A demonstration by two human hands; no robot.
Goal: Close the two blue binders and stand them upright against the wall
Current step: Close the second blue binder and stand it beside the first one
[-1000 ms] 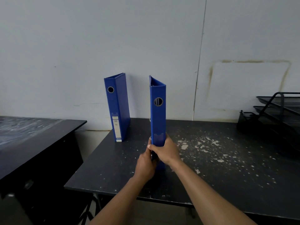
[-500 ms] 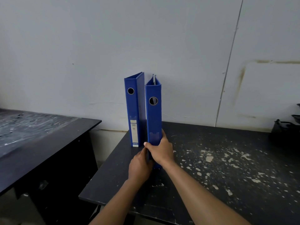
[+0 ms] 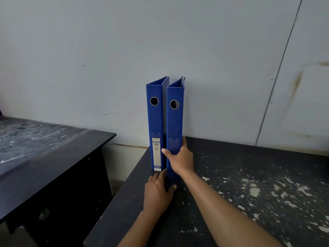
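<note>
1. Left hand [image 3: 156, 191] pinches the right binder [image 3: 175, 122] at its foot, close to the bench's [image 3: 249, 175] left edge.
2. Right hand [image 3: 179, 157] wraps its spine, higher up.
3. Left binder [image 3: 154, 122] touches it; both stand upright at the wall [image 3: 222, 68]; the bench runs wide rightward.

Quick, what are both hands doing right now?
Left hand: holds the right binder at its base.
Right hand: grips the same binder's spine.

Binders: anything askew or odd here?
Nothing askew: left binder and right binder stand upright, side by side at the wall. A pale edge shows at the right binder's top rear, so it may not be fully shut. The right hand grips its spine. Paint on the table is flaked.
</note>
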